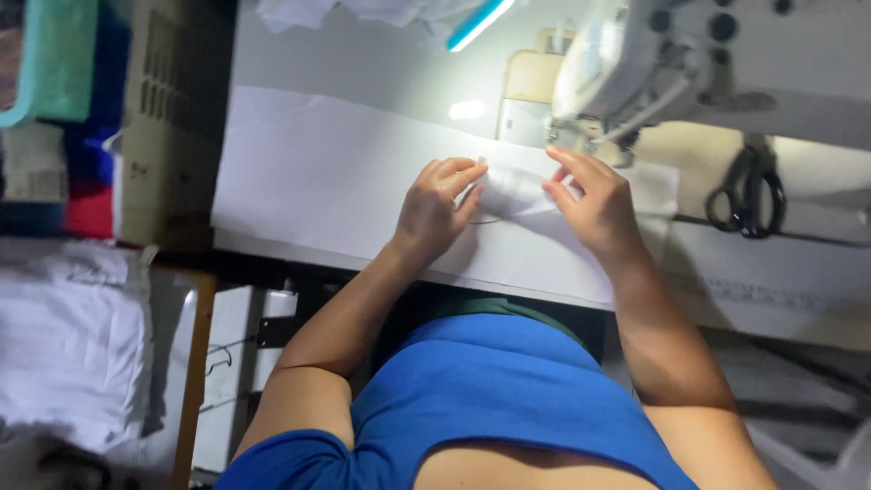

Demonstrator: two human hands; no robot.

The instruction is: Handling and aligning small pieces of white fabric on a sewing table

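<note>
Both hands work a small folded piece of white fabric that lies on the white counter, just in front of the needle area of a white industrial sewing machine. The left hand has its fingers curled, with the fingertips pinching the near left edge of the piece. The right hand holds the right end, index finger stretched toward the machine's foot and thumb tucked under the cloth. The piece sits between the 2 hands, touching both, and its far end lies just beside the presser foot; whether it is already under the needle cannot be told, since glare from the machine lamp washes out that spot.

As a judgement, the fold looks set and lined up, while no stitching shows on the cloth.

A pair of black-handled scissors rests on the counter to the right of the machine. A stack of white cloth lies at the lower left, well apart from the hands.
</note>
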